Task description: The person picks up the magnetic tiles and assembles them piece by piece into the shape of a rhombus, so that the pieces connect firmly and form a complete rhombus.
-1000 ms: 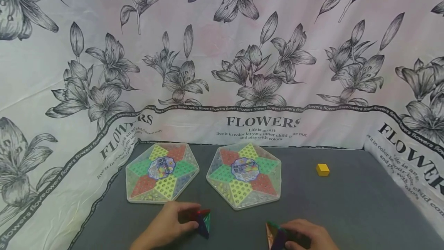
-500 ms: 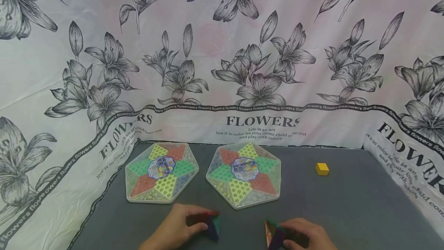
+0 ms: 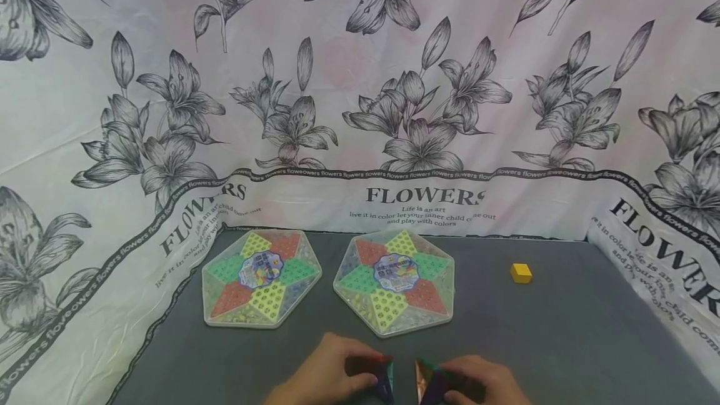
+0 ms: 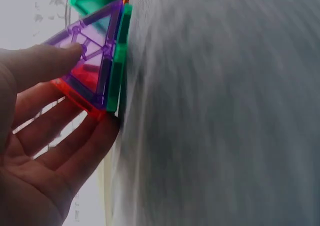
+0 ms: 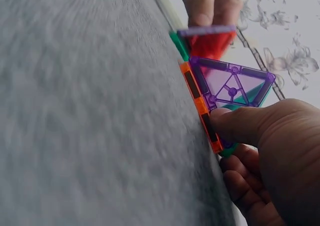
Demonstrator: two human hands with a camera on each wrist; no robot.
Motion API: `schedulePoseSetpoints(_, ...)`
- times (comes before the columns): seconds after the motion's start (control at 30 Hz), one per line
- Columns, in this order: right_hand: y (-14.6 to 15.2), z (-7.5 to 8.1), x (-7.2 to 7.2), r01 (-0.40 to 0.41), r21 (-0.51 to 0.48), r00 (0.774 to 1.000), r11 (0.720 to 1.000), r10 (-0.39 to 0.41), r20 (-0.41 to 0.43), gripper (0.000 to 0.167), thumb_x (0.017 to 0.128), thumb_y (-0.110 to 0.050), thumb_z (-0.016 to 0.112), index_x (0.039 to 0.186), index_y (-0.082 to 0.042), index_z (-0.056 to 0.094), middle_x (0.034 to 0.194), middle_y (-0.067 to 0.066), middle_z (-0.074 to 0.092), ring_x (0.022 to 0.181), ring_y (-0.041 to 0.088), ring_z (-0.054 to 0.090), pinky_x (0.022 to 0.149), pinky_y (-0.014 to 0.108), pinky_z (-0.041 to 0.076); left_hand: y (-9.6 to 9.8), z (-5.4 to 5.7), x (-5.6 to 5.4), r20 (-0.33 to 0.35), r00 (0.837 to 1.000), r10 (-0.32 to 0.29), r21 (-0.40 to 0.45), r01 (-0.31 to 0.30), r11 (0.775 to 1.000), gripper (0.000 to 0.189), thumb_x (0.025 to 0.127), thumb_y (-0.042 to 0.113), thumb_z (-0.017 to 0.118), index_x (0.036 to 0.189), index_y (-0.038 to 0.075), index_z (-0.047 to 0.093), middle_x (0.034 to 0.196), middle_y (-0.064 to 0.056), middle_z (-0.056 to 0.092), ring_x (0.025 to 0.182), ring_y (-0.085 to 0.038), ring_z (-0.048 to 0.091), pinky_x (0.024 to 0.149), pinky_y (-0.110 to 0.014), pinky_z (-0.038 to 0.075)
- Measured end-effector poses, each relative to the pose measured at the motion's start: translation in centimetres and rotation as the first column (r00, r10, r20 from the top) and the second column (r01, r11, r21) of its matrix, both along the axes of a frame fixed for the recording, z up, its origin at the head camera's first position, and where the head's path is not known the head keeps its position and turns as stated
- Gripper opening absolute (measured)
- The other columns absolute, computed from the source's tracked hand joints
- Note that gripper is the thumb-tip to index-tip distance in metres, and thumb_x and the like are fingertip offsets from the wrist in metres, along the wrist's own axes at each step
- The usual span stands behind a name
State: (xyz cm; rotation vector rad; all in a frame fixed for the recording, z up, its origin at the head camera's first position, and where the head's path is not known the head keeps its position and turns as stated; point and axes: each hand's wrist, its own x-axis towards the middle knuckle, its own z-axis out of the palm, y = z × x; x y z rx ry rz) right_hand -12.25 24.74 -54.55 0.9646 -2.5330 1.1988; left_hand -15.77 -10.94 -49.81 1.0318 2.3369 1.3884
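Note:
Low in the head view, my left hand [image 3: 329,370] pinches a small pyramid of see-through triangular magnetic tiles [image 4: 103,73] between thumb and fingers. Its sides are purple, red and green. Across a narrow gap, my right hand [image 3: 486,381] grips a second magnetic-tile pyramid [image 5: 232,86], purple, green and orange. Both pyramids stand low at the table, facing each other. The head view's bottom edge cuts them off. In the right wrist view the two look close together; whether they touch there I cannot tell.
Two flat hexagonal clear cases with star patterns, a left case [image 3: 230,302] and a right case [image 3: 441,314], lie beyond the hands. A yellow cube [image 3: 521,273] sits at the back right of the grey table [image 3: 562,330]. Flower-printed cloth [image 3: 315,205] hangs around the table.
My left hand has moved right with its pyramid, close to the other one. My right hand has shifted slightly left, still holding its pyramid. The cases and the cube stay put.

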Motion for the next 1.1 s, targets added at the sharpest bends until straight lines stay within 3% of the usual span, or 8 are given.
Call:
schedulePoseSetpoints(0.07, -0.3, 0.0, -0.1, -0.002, 0.007, 1.000, 1.000, 0.002, 0.014, 0.032, 0.094, -0.018, 0.088, 0.125, -0.021, 0.079, 0.114, -0.006, 0.079, 0.099, -0.003, 0.069, 0.071, 0.025, 0.059, 0.8, 0.1, 0.1, 0.012, 1.000, 0.001, 0.009, -0.001, 1.000, 0.027, 0.099, 0.012, 0.082, 0.126, 0.008, 0.082, 0.117, 0.002, 0.083, 0.105, -0.003, 0.076, 0.086, -0.017, 0.061)
schedulePoseSetpoints(0.17, -0.7, 0.3, -0.1, -0.010, 0.005, 0.994, 1.000, 0.009, 0.113, 0.029, 0.097, -0.021, 0.085, 0.125, -0.021, 0.079, 0.116, -0.007, 0.078, 0.101, -0.003, 0.068, 0.074, 0.025, 0.059, 1.7, -0.1, 0.1, -0.037, 0.999, -0.002, -0.013, 0.001, 1.000, 0.026, 0.098, 0.013, 0.083, 0.124, 0.010, 0.082, 0.116, 0.004, 0.083, 0.103, 0.002, 0.074, 0.085, -0.014, 0.059)
schedulePoseSetpoints(0.33, -1.3, 0.6, -0.1, -0.008, -0.004, 0.963, 1.000, 0.009, 0.269, 0.026, 0.102, -0.026, 0.080, 0.127, -0.022, 0.079, 0.119, -0.010, 0.076, 0.102, -0.005, 0.066, 0.078, 0.025, 0.060, 2.2, -0.3, 0.4, -0.101, 0.995, -0.010, -0.026, 0.008, 1.000, 0.025, 0.098, 0.013, 0.083, 0.123, 0.012, 0.083, 0.115, 0.007, 0.083, 0.103, 0.005, 0.072, 0.085, -0.013, 0.058)
schedulePoseSetpoints(0.43, -1.5, 0.4, -0.2, 0.011, 0.017, 0.966, 1.000, -0.015, 0.260, 0.026, 0.101, -0.029, 0.081, 0.127, -0.025, 0.079, 0.119, -0.012, 0.076, 0.103, -0.005, 0.066, 0.078, 0.024, 0.059, 2.2, -0.1, 0.5, -0.073, 0.997, -0.007, -0.011, 0.006, 1.000, 0.025, 0.098, 0.011, 0.083, 0.123, 0.010, 0.083, 0.115, 0.007, 0.083, 0.104, 0.005, 0.072, 0.085, -0.014, 0.058)
schedulePoseSetpoints(0.6, -2.2, 0.4, 0.3, 0.044, -0.013, 0.994, 0.999, -0.043, 0.105, 0.027, 0.099, -0.024, 0.084, 0.125, -0.026, 0.079, 0.115, -0.012, 0.076, 0.095, -0.005, 0.066, 0.072, 0.023, 0.058, 2.2, -0.1, 0.6, -0.040, 0.999, 0.003, -0.002, -0.003, 1.000, 0.025, 0.098, 0.011, 0.083, 0.123, 0.009, 0.082, 0.115, 0.006, 0.083, 0.102, 0.005, 0.072, 0.084, -0.015, 0.059)
schedulePoseSetpoints(0.73, -3.0, 0.7, 0.8, 0.082, -0.055, 0.996, 0.995, -0.080, 0.030, 0.030, 0.097, -0.019, 0.085, 0.125, -0.025, 0.079, 0.114, -0.011, 0.075, 0.089, -0.005, 0.066, 0.068, 0.023, 0.057, 2.3, -0.3, 0.5, -0.036, 0.999, 0.005, 0.003, -0.004, 1.000, 0.025, 0.098, 0.012, 0.083, 0.123, 0.009, 0.082, 0.116, 0.005, 0.083, 0.103, 0.004, 0.072, 0.085, -0.015, 0.059)
schedulePoseSetpoints(1.1, -5.1, 1.9, 1.8, 0.230, -0.118, 0.961, 0.966, -0.206, 0.185, 0.026, 0.097, -0.021, 0.085, 0.121, -0.028, 0.080, 0.116, -0.013, 0.074, 0.096, 0.001, 0.071, 0.073, 0.027, 0.064, 2.3, -0.3, 0.5, -0.005, 1.000, 0.018, 0.017, -0.018, 1.000, 0.026, 0.098, 0.012, 0.083, 0.124, 0.008, 0.082, 0.119, 0.004, 0.082, 0.106, 0.002, 0.072, 0.086, -0.016, 0.060)
